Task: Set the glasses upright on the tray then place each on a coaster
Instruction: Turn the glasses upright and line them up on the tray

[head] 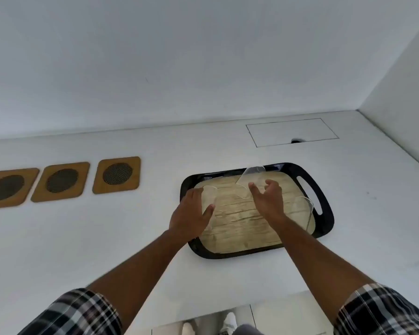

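Observation:
A black tray (325, 209) with a wood-look floor lies on the white counter. Three clear glasses are on it. My left hand (191, 211) is wrapped around the left glass (209, 198) at the tray's left edge. My right hand (267, 197) hovers with fingers spread just right of the middle glass (248, 180), which leans tilted toward the tray's back; whether it touches the glass I cannot tell. A third glass (302, 209) sits near the right handle. Three square wooden coasters (117, 175) (61, 181) (9, 187) with dark round centres lie in a row to the left.
The white wall rises behind the counter, and a side wall closes the right. A rectangular hatch outline (292, 131) with a small dark notch is set in the counter behind the tray. The counter's front edge runs below my forearms.

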Demonstrator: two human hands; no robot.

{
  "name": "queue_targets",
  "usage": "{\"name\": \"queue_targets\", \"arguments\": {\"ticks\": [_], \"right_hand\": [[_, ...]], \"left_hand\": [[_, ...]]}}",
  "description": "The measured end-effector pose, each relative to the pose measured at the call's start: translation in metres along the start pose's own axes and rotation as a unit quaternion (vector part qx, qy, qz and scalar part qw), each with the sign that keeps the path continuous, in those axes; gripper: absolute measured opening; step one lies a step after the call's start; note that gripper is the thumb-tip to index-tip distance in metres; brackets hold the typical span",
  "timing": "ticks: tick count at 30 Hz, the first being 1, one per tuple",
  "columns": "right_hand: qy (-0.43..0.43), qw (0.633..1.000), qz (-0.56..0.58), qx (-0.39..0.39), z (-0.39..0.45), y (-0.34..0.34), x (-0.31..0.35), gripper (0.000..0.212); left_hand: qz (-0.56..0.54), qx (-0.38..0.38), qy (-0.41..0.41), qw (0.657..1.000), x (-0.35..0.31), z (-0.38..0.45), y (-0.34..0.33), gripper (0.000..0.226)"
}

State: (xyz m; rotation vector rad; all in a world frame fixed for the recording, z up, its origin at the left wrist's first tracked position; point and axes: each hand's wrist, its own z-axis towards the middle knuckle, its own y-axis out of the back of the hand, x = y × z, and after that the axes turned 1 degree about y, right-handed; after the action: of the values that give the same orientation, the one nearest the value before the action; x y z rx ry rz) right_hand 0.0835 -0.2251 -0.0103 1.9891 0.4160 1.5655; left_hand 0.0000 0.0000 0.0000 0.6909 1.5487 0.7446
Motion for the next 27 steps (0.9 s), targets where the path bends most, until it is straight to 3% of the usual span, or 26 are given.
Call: {"name": "queue_targets", "arguments": {"ticks": [5, 12, 19, 27], "right_hand": [[-0.072, 0.996, 0.028, 0.043, 0.024, 0.001, 0.003, 0.1], [-0.136, 0.985, 0.049, 0.088, 0.06, -0.003, 0.006, 0.119], [-0.11, 0.986, 0.059, 0.114, 0.069, 0.001, -0.002, 0.114], [-0.102, 0.979, 0.045, 0.169, 0.072, 0.012, 0.004, 0.091]], "left_hand": [[-0.018, 0.031, 0.079, 0.996, -0.005, 0.007, -0.008, 0.067], [-0.023, 0.001, 0.146, 0.989, -0.02, 0.026, -0.02, 0.073], [-0.004, -0.03, 0.21, 0.977, -0.044, 0.033, -0.038, 0.071], [0.021, -0.026, 0.253, 0.967, -0.05, 0.034, -0.043, 0.08]]}}
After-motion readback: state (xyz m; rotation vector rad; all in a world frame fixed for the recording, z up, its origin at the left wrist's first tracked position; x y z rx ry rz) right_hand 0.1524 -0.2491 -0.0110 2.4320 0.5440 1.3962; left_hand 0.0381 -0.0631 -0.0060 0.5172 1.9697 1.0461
